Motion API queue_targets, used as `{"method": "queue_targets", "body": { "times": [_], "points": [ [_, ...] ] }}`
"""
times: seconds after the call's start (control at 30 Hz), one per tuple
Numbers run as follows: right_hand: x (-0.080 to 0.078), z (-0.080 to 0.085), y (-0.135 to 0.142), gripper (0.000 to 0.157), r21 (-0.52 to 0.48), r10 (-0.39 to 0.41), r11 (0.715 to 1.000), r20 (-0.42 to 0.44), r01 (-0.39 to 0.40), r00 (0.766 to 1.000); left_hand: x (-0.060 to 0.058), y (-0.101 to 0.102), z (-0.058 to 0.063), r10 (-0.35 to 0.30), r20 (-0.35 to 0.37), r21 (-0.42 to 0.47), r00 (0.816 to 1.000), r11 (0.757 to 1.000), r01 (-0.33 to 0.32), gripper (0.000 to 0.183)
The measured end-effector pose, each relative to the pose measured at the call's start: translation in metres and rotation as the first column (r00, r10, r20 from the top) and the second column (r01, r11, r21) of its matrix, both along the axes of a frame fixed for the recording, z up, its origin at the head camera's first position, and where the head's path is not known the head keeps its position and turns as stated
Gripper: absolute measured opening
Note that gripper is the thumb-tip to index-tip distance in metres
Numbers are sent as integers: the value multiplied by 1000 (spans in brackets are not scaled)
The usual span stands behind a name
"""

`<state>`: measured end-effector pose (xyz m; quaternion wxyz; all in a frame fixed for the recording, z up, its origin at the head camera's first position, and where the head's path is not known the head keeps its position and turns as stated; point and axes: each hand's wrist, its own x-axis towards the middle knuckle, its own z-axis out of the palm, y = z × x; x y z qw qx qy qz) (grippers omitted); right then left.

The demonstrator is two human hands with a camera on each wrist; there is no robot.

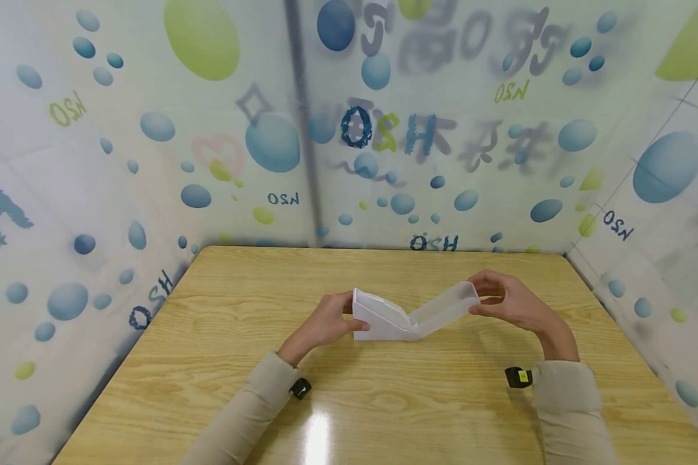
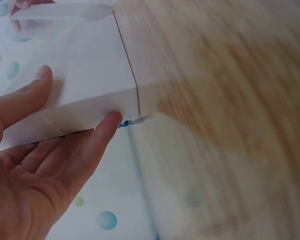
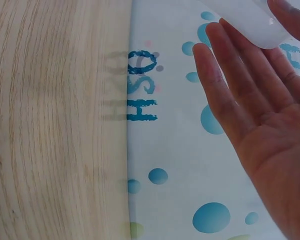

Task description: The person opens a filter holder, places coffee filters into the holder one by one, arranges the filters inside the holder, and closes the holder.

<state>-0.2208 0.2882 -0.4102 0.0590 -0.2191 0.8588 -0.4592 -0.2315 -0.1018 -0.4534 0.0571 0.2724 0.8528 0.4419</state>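
Observation:
A white box with a slanted top edge stands on the table, and its translucent hinged lid is swung out to the right. My left hand grips the box's left end, thumb on the near side and fingers behind. In the left wrist view the thumb lies on the finely ribbed face of the box, with a fingertip at its end wall. My right hand holds the free end of the lid between thumb and fingers. The right wrist view catches only the rounded end of the lid.
The wooden table reaches back to a wall printed with blue and green dots and mirrored lettering. Side walls rise at left and right. A small black device sits at the left wrist and another at the right wrist.

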Motion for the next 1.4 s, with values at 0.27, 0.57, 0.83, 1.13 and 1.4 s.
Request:
{"method": "queue_targets", "body": {
  "times": [0.27, 0.57, 0.83, 1.13, 1.4],
  "points": [
    [1, 1, -2, 41, -4, -3, 1000, -4, 3, 1000, -1, 0, -1, -4, -11, 1, 1000, 1000, 4, 39],
    [0, 3, -3, 39, 1, 1, 1000, -16, -1, 1000, -2, 1, -1, 0, -11, -2, 1000, 1000, 0, 39],
    [0, 4, -7, 40, -8, 11, 1000, -18, -11, 1000, -2, -1, -1, -5, -13, 3, 1000, 1000, 5, 38],
    [5, 8, -15, 41, 14, 2, 1000, -50, -2, 999, -1, 0, -1, -14, -29, -16, 999, 1000, 13, 38],
    [6, 13, -21, 44, 24, -7, 1000, -42, 8, 999, -1, -1, -1, -9, -29, -20, 1000, 1000, 9, 38]
  ]
}}
